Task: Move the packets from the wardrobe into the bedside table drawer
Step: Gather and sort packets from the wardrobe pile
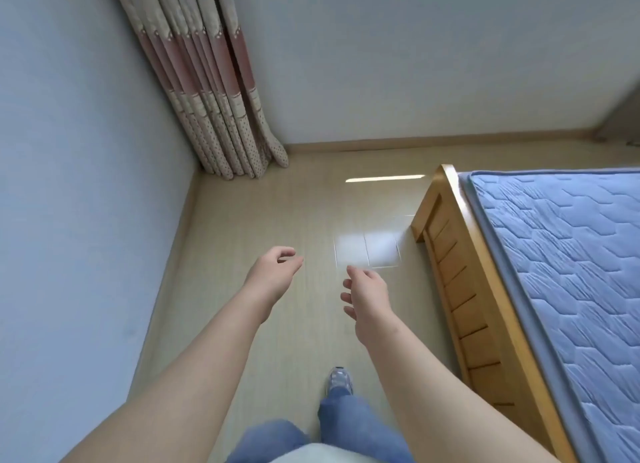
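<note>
No packet, wardrobe or bedside table shows in the head view. My left hand [275, 272] is stretched out in front of me over the floor, fingers loosely curled, holding nothing. My right hand [365, 294] hangs beside it, a little nearer the bed, fingers relaxed and also holding nothing. Both forearms reach forward from the bottom of the frame.
A wooden bed frame [460, 275] with a blue quilted mattress [568, 272] fills the right side. A pale wall [79, 220] runs along the left. A patterned curtain [211, 92] hangs in the far corner. Tiled floor [277, 213] lies between wall and bed. My shoe [339, 381] steps forward.
</note>
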Motion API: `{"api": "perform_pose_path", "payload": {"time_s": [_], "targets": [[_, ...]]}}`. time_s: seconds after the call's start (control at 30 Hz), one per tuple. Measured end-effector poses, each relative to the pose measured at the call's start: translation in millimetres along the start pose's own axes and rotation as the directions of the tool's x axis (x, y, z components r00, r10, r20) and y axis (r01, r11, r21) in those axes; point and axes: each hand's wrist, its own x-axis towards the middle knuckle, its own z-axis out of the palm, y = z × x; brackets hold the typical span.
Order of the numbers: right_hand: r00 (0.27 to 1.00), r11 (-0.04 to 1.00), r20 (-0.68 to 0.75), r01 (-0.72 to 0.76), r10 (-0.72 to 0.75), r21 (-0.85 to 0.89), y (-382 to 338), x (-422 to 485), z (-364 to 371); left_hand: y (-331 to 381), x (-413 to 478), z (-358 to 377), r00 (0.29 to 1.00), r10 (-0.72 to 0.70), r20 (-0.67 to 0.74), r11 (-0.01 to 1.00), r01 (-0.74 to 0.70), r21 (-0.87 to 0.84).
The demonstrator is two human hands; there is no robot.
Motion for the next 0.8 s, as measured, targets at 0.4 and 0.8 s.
{"api": "perform_pose_path", "payload": {"time_s": [0.4, 0.8], "targets": [[0.995, 0.997, -0.095, -0.038, 0.044, 0.066, -180.5, 175.7, 17.1, 160.1, 221.5, 53.1, 0.998, 0.016, 0.056, 0.998, -0.013, -0.065], [0.982, 0.961, -0.173, -0.028, 0.079, 0.276, -394.0, 361.8, 50.3, 350.0, 461.8, 121.8, 0.947, 0.077, 0.310, 0.954, -0.161, 0.253]]}}
